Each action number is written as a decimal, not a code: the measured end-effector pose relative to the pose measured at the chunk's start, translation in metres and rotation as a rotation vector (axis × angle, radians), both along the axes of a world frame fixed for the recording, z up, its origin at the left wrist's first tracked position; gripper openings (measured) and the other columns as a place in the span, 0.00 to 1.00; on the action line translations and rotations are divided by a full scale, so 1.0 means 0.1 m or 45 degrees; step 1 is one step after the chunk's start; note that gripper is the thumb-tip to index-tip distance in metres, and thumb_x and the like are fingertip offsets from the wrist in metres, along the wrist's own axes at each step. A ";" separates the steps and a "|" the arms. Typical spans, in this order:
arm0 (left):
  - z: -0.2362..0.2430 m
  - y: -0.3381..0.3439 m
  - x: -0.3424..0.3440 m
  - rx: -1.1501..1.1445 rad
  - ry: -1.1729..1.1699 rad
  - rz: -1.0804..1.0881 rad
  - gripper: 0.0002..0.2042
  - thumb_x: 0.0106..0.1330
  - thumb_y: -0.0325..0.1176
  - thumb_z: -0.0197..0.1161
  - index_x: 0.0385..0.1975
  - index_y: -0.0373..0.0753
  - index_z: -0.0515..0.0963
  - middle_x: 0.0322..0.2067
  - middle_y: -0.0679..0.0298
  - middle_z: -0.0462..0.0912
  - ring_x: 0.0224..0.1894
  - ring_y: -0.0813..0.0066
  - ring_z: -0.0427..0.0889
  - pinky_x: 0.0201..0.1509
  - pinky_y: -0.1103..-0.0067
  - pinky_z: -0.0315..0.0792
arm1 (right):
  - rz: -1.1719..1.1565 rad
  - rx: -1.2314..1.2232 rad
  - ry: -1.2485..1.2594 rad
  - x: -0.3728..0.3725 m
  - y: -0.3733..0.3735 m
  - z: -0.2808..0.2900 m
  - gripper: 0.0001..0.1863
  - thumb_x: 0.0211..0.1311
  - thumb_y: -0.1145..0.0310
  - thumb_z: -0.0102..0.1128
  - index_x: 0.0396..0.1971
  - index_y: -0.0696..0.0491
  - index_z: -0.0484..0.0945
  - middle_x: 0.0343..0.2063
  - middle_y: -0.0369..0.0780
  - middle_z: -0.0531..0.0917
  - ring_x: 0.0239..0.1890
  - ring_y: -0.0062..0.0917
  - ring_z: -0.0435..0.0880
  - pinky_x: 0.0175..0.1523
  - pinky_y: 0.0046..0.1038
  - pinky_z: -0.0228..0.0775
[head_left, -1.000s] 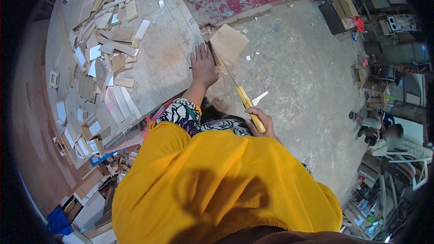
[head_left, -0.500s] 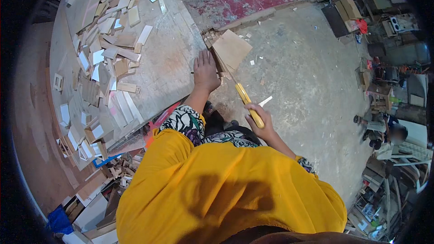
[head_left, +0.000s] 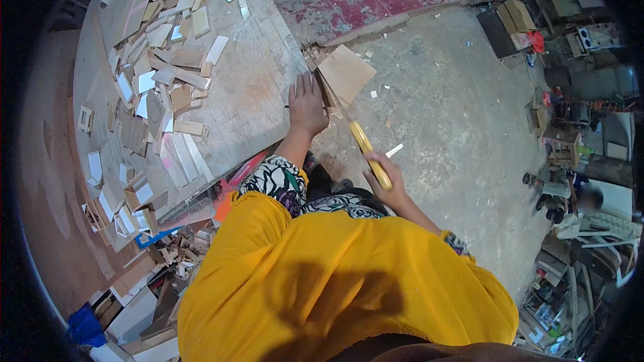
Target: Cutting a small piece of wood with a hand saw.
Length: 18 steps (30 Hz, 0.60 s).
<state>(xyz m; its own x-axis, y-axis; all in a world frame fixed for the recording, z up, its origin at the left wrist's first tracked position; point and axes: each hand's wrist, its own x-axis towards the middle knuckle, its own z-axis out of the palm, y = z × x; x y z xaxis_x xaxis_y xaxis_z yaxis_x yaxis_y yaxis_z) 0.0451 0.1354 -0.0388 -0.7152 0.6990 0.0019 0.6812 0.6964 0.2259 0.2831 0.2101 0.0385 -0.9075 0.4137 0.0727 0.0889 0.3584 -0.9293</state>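
Note:
My right hand [head_left: 386, 179] is wrapped round the yellow handle of a handsaw [head_left: 360, 135]. Its thin blade slants forward and left, along the right edge of the worktable [head_left: 258, 70]. Flat at that same edge lies my left hand [head_left: 308, 108], its fingers stretched forward, close beside the blade. A thin dark stick shows on both sides of this hand; what the palm presses on is hidden. Just right of the blade is a square tan board [head_left: 347, 74], and I cannot tell whether it touches the saw.
Many wood offcuts [head_left: 181, 59] are heaped on the table's left part. More scraps [head_left: 144, 315] lie below it. A white sliver [head_left: 394, 150] rests on the concrete floor [head_left: 456, 107]. At the far right a person [head_left: 563, 191] sits among clutter. Cardboard boxes [head_left: 515, 13] stand farther back.
The saw handle has turned a little and edged slightly forward in my right hand's grip. My left hand stays flat at the table edge. The view has shifted slightly.

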 end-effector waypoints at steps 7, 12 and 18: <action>0.08 0.02 0.01 -0.032 -0.051 -0.042 0.47 0.42 0.40 0.71 0.64 0.31 0.54 0.65 0.47 0.55 0.69 0.53 0.51 0.70 0.62 0.47 | -0.058 -0.033 0.027 -0.24 0.10 -0.04 0.16 0.54 0.78 0.58 0.44 0.54 0.72 0.39 0.44 0.79 0.40 0.30 0.81 0.46 0.25 0.70; 0.01 0.05 0.03 -0.055 0.039 -0.010 0.48 0.42 0.40 0.71 0.64 0.31 0.53 0.65 0.47 0.55 0.69 0.54 0.50 0.70 0.62 0.46 | 0.052 0.013 0.002 -0.19 0.10 0.00 0.17 0.54 0.79 0.58 0.46 0.53 0.72 0.42 0.46 0.80 0.43 0.36 0.82 0.47 0.25 0.70; 0.09 0.04 0.00 -0.066 -0.062 -0.006 0.47 0.43 0.40 0.70 0.64 0.31 0.53 0.66 0.48 0.53 0.70 0.54 0.48 0.70 0.63 0.45 | 0.003 -0.040 0.009 0.21 0.10 0.10 0.18 0.52 0.80 0.59 0.45 0.52 0.73 0.41 0.44 0.80 0.39 0.31 0.82 0.45 0.25 0.70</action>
<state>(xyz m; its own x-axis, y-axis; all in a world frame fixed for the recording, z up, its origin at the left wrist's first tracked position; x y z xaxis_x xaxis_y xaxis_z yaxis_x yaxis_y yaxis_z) 0.0447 0.1393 -0.0294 -0.7102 0.7006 -0.0694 0.6735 0.7049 0.2226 0.3040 0.2199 0.0485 -0.9079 0.4140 0.0660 0.0817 0.3292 -0.9407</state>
